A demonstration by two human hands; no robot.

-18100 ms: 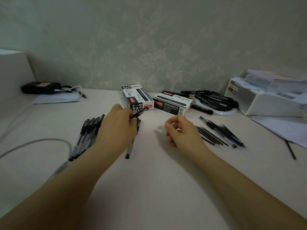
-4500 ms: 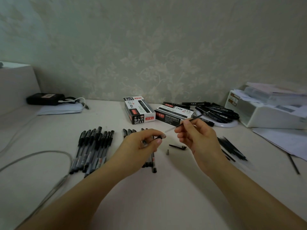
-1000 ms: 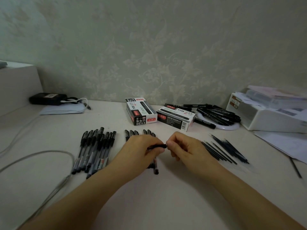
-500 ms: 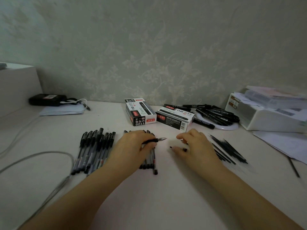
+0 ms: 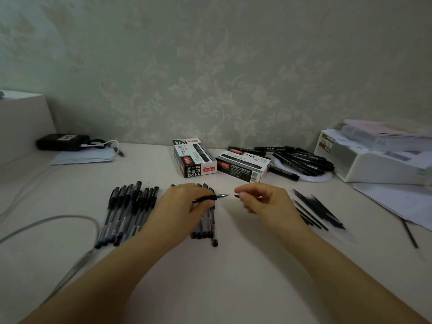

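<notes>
A pen (image 5: 208, 198) is gripped in the curled fingers of the left hand (image 5: 184, 206). It is held level just above the table (image 5: 222, 277), with its bare metal tip pointed right. A small black cap (image 5: 237, 195) is pinched between thumb and forefinger of the right hand (image 5: 264, 203). It is held just beside the tip but not yet on it, and a narrow gap can be seen between them.

The pen in hand is judged to be put together apart from its cap, so capping is taken to be the step in hand.

Much of the work appears done. A row (image 5: 131, 213) of capped pens is laid side by side to the left. A smaller group (image 5: 208, 226) is laid under the left hand, partly hidden, so it cannot be told whether these are finished.

More seems to be left. Loose refills (image 5: 315, 211) are spread to the right of the right hand, well apart from the row, and each is judged to need a barrel and cap. 2 boxes (image 5: 243, 164) are set behind the hands, near the wall. What is kept in them cannot be seen.
</notes>
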